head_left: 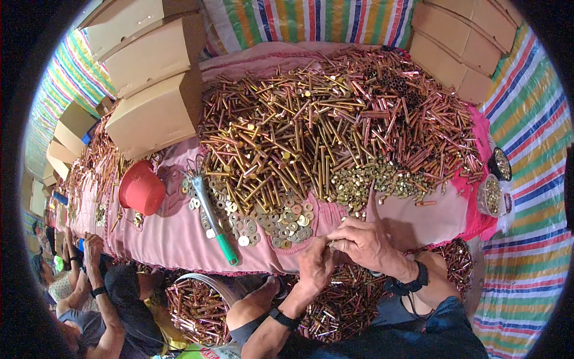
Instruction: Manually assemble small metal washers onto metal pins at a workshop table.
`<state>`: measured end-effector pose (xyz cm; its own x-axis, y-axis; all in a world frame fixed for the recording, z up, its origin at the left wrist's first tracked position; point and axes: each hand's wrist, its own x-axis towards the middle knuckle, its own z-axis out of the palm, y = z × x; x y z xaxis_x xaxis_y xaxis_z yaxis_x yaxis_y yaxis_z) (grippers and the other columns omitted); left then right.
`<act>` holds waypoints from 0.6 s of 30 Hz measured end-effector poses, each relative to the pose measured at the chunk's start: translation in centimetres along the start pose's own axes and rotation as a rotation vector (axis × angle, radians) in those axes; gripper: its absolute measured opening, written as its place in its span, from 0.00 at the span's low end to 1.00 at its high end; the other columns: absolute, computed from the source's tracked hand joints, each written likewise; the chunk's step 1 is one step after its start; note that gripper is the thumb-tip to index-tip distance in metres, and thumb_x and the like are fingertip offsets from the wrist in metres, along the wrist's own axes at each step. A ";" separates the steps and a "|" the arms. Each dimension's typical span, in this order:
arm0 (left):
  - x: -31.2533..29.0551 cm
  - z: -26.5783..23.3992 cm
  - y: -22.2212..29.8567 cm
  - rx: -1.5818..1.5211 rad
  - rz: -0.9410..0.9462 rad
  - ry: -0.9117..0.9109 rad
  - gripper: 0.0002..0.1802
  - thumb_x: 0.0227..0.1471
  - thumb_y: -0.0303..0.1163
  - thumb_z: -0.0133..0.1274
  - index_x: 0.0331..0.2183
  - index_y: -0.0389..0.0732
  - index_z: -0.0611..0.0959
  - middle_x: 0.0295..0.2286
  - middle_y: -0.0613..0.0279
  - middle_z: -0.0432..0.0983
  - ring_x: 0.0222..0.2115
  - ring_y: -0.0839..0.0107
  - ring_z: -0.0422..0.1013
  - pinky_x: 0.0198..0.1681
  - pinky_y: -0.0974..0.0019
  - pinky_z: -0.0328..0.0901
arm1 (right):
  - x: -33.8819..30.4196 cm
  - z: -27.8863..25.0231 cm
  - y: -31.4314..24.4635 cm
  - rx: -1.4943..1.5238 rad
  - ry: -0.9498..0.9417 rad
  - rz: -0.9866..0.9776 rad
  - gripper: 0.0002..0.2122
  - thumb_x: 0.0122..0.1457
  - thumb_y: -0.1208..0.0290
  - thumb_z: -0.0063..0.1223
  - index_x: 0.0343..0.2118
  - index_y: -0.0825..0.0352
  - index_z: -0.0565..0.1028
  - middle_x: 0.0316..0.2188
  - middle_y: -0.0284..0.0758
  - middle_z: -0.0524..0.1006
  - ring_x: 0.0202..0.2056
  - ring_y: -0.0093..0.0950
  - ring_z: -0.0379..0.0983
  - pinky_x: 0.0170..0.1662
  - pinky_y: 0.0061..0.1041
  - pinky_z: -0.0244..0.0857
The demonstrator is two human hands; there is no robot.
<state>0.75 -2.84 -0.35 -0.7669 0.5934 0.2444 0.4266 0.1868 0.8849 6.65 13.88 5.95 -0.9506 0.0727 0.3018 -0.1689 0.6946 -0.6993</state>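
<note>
My left hand (315, 263) and my right hand (360, 242) meet at the near edge of a pink cloth, fingertips pinched together. Whatever they hold is too small and hidden to name. Just beyond my right hand lies a heap of small brass-coloured nuts (359, 184). Flat metal washers (289, 222) are scattered to the left, closest to my left hand. Behind these rises a large pile of long golden bolts (281, 152), with coppery metal sleeves (397, 110) mixed in toward the right.
A hand rake with a green handle (226, 248) rests on the cloth (161, 239), beside a tipped red plastic tub (142, 188). Cardboard boxes (154, 113) stand stacked at left and far right. Clear tubs (490, 196) sit right. Other people (128, 305) work at left.
</note>
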 end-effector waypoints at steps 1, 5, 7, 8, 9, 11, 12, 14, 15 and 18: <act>0.1 0.0 0.0 -0.009 0.037 0.023 0.14 0.48 0.20 0.57 0.40 0.36 0.81 0.30 0.48 0.79 0.30 0.55 0.79 0.34 0.61 0.71 | -0.1 -0.1 0.1 -0.004 -0.039 0.015 0.15 0.54 0.62 0.68 0.37 0.67 0.78 0.31 0.35 0.79 0.30 0.31 0.78 0.51 0.32 0.68; 0.2 -0.3 0.7 -0.060 0.023 0.050 0.14 0.48 0.21 0.57 0.40 0.36 0.81 0.28 0.48 0.78 0.27 0.54 0.78 0.31 0.60 0.70 | -0.2 -0.5 -1.1 0.102 -0.098 0.287 0.11 0.56 0.65 0.65 0.35 0.66 0.80 0.31 0.35 0.79 0.33 0.31 0.78 0.50 0.29 0.68; 0.1 -0.2 0.4 -0.048 0.044 0.039 0.16 0.49 0.19 0.56 0.43 0.37 0.79 0.30 0.49 0.78 0.28 0.54 0.77 0.31 0.59 0.70 | 0.2 -0.7 -2.1 0.229 -0.052 0.366 0.10 0.56 0.65 0.65 0.33 0.66 0.80 0.30 0.35 0.79 0.34 0.32 0.78 0.48 0.29 0.69; 0.1 0.0 0.3 -0.043 0.055 0.033 0.18 0.50 0.18 0.55 0.45 0.37 0.79 0.31 0.49 0.78 0.28 0.54 0.77 0.32 0.59 0.70 | 0.2 -0.5 -1.6 0.150 -0.009 0.231 0.10 0.55 0.66 0.67 0.33 0.66 0.80 0.29 0.35 0.78 0.31 0.31 0.78 0.48 0.30 0.70; 0.0 0.3 0.2 -0.033 0.046 0.037 0.17 0.48 0.18 0.55 0.43 0.37 0.79 0.30 0.49 0.78 0.28 0.54 0.77 0.31 0.59 0.70 | 0.2 -0.2 -0.9 0.071 0.036 0.102 0.10 0.54 0.66 0.68 0.32 0.67 0.80 0.27 0.34 0.78 0.28 0.31 0.77 0.48 0.32 0.71; 0.2 0.9 0.2 -0.015 0.030 0.047 0.15 0.46 0.19 0.54 0.40 0.36 0.80 0.28 0.49 0.78 0.26 0.56 0.77 0.31 0.59 0.70 | -0.1 -0.2 -0.2 -0.021 0.078 -0.011 0.11 0.53 0.66 0.69 0.31 0.66 0.79 0.25 0.33 0.78 0.26 0.31 0.77 0.54 0.36 0.66; 0.3 0.8 0.2 -0.006 0.033 0.031 0.16 0.45 0.19 0.54 0.40 0.37 0.80 0.28 0.49 0.78 0.26 0.56 0.77 0.30 0.59 0.70 | 0.1 -0.3 -0.3 -0.031 0.077 0.003 0.11 0.53 0.65 0.69 0.30 0.66 0.79 0.25 0.32 0.79 0.26 0.31 0.77 0.60 0.39 0.59; 0.7 0.6 0.1 0.009 0.037 0.007 0.17 0.44 0.18 0.54 0.40 0.37 0.79 0.28 0.49 0.79 0.26 0.56 0.77 0.30 0.59 0.70 | 0.3 -0.4 -0.2 -0.041 0.056 0.023 0.12 0.53 0.64 0.69 0.29 0.66 0.78 0.25 0.33 0.78 0.27 0.31 0.77 0.59 0.38 0.59; 0.6 0.4 -0.2 -0.016 0.048 0.003 0.18 0.44 0.18 0.54 0.42 0.37 0.79 0.29 0.49 0.78 0.28 0.54 0.77 0.31 0.58 0.71 | 0.6 -0.2 -0.3 -0.031 0.039 0.024 0.12 0.53 0.65 0.69 0.29 0.66 0.77 0.26 0.34 0.78 0.28 0.33 0.77 0.51 0.35 0.65; 0.4 0.2 -0.5 -0.042 0.046 -0.005 0.21 0.45 0.17 0.54 0.45 0.38 0.78 0.31 0.48 0.78 0.33 0.50 0.78 0.34 0.55 0.71 | 1.0 0.1 -0.4 -0.076 0.040 -0.013 0.13 0.52 0.65 0.69 0.26 0.67 0.75 0.26 0.35 0.77 0.28 0.34 0.78 0.42 0.32 0.71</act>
<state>0.31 -2.56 -0.74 -0.7444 0.6045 0.2835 0.4409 0.1261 0.8886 5.71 13.58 6.50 -0.9370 0.0905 0.3375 -0.1597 0.7482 -0.6440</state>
